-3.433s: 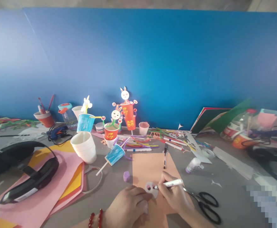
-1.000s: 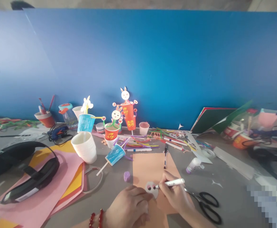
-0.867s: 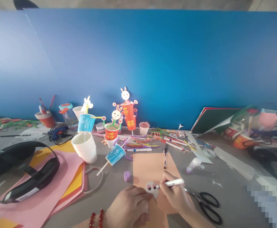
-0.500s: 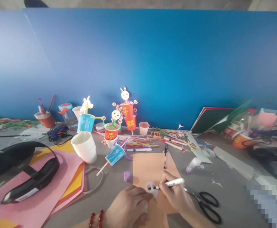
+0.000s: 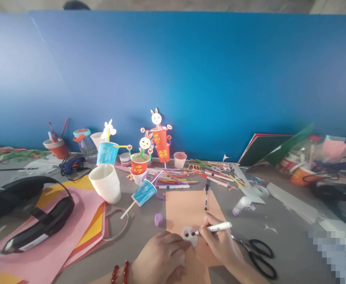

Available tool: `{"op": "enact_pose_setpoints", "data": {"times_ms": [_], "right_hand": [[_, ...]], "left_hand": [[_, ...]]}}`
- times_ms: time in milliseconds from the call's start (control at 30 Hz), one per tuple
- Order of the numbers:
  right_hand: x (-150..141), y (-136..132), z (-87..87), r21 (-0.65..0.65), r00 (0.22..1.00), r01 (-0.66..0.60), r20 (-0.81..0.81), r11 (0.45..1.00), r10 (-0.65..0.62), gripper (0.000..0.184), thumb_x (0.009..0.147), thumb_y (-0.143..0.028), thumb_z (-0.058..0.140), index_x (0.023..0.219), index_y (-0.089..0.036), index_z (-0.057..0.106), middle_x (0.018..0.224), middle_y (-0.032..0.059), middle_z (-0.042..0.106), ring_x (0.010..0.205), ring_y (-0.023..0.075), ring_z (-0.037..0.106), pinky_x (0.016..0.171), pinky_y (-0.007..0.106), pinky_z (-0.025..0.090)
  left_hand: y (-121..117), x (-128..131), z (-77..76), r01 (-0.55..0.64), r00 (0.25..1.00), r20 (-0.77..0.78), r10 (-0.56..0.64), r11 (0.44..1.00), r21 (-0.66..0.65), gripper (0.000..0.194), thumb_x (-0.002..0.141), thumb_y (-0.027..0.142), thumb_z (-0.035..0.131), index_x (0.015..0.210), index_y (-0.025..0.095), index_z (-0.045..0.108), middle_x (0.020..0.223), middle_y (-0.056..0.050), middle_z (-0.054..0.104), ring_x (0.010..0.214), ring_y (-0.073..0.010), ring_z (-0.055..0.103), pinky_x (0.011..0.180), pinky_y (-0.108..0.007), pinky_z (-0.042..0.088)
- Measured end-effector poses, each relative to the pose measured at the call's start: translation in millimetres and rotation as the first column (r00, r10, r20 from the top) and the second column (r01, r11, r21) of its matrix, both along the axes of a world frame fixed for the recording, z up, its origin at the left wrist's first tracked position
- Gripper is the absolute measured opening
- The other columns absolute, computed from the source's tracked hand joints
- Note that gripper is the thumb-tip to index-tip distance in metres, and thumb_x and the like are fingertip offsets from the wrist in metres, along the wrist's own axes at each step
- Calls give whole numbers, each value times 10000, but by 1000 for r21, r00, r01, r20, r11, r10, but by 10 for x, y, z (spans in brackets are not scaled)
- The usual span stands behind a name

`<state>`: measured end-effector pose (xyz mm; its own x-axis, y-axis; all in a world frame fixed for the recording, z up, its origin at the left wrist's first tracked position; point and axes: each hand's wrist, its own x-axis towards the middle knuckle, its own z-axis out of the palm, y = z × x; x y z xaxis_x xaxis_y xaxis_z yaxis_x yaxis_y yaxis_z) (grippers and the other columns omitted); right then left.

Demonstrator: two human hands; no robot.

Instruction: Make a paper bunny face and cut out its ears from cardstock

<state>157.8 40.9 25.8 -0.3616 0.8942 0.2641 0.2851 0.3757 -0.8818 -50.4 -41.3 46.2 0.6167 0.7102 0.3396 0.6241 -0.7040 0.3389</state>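
Note:
My right hand [image 5: 220,246] grips a white marker [image 5: 217,227] with its tip on a small round white paper cut-out [image 5: 187,234] that bears pink marks. My left hand [image 5: 161,258], a red bead bracelet on its wrist, is curled with its fingertips pressing the cut-out's near edge. Both rest on an orange paper sheet [image 5: 185,207] lying on the grey table [image 5: 282,244]. A black pen [image 5: 206,194] lies on the sheet's far right edge.
Black scissors [image 5: 260,256] lie right of my right hand, a glue bottle [image 5: 241,205] beyond. A white cup stack [image 5: 105,182], paper-cup bunny figures [image 5: 157,138], a blue cup on a stick [image 5: 141,193], markers, pink and yellow paper [image 5: 60,240] and a black headset [image 5: 27,221] fill the table's left and back.
The cut-out has gained pink marks since the oldest frame. My right hand and marker shifted only slightly; my left hand has stayed put.

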Motion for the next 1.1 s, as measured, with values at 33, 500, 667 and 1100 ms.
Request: {"op": "enact_pose_setpoints", "data": {"times_ms": [33, 500, 667, 1100], "right_hand": [[2, -2, -3, -1, 1000, 3, 0, 1000, -3, 223, 805, -225, 485, 630, -246, 348, 543, -82, 296, 489, 110, 317, 475, 225, 266], [9, 15, -38, 1, 999, -5, 40, 1000, 5, 232, 810, -221, 483, 633, -247, 334, 548, -86, 278, 500, 109, 299, 484, 226, 252], [12, 10, -59, 5, 1000, 5, 16, 1000, -6, 220, 826, -223, 476, 645, -246, 352, 555, -81, 304, 506, 113, 319, 492, 227, 270], [7, 11, -112, -2, 1000, -9, -2, 1000, 9, 242, 826, -229, 511, 636, -245, 362, 527, -84, 320, 483, 109, 329, 474, 223, 264]], "left_hand": [[-1, -1, -1, -3, 1000, -11, 3, 1000, 3, 119, 892, 217, 594, 795, 210, 525, 1218, -45, 722, 1009, -224, 673, 846, -330, 486], [-2, 5, 6, -26, 1000, -10, 27, 1000, 7, 126, 854, 180, 627, 785, 203, 524, 1218, -18, 729, 986, -211, 684, 832, -320, 480], [-1, -1, 19, -17, 1000, -27, 17, 1000, -16, 131, 881, 228, 631, 787, 204, 542, 1230, -35, 722, 1006, -215, 678, 842, -323, 483], [12, -8, 4, -4, 998, -70, 2, 1000, -31, 129, 887, 222, 632, 789, 210, 549, 1204, -8, 725, 1015, -200, 673, 863, -317, 486]]}}
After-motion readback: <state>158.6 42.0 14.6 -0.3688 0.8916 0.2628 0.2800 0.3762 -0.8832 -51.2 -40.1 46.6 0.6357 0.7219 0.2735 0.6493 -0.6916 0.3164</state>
